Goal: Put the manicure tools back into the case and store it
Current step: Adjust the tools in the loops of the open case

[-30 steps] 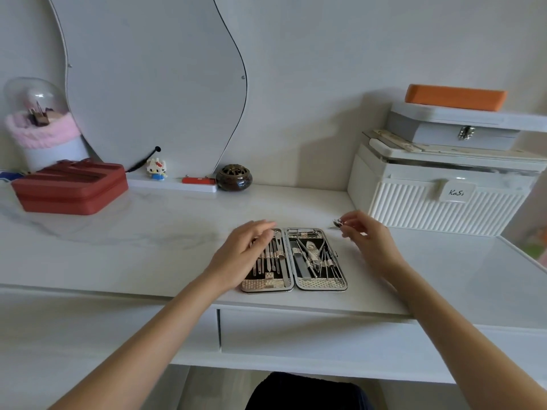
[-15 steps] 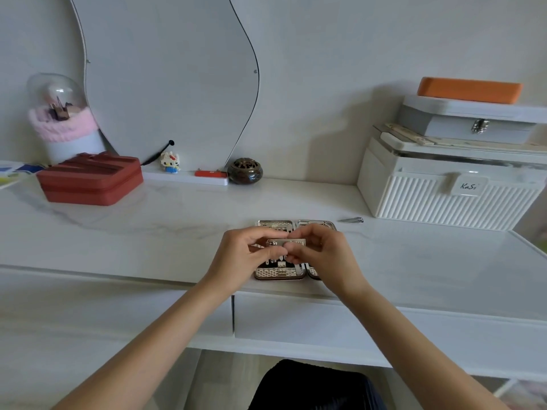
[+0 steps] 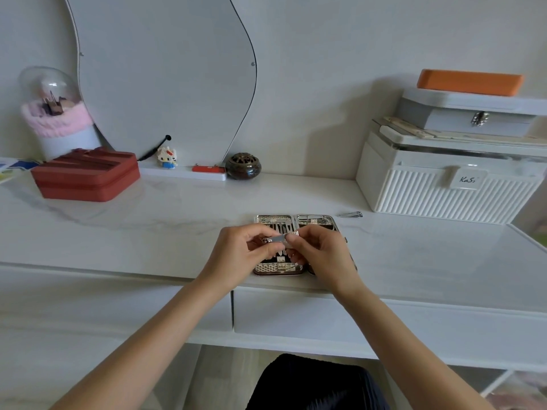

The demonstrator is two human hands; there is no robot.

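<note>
White marble-look desk (image 3: 148, 232) is seen from the head camera, with its near edge running left to right just below the hands. Bare surface lies open to the left of the case and to the right of it, up to the ribbed white box (image 3: 450, 184) at the far right. A red box (image 3: 85, 176) is set well apart at the far left, and a dark round jar (image 3: 243, 166) stands at the wall beside the mirror (image 3: 165, 75).

Both forearms are reached forward from the near edge and brought together over the middle of the desk. A small metal nail clipper (image 3: 276, 239) is pinched between the thumb and fingers of the left hand (image 3: 241, 253) at its left end and of the right hand (image 3: 321, 253) at its right end, and is held level.

The open manicure case (image 3: 291, 223) lies flat on the desk directly under the hands, partly hidden by them, tools showing in both halves. A second clipper (image 3: 351, 214) lies loose on the desk just right of the case's far corner, apart from both hands.
</note>
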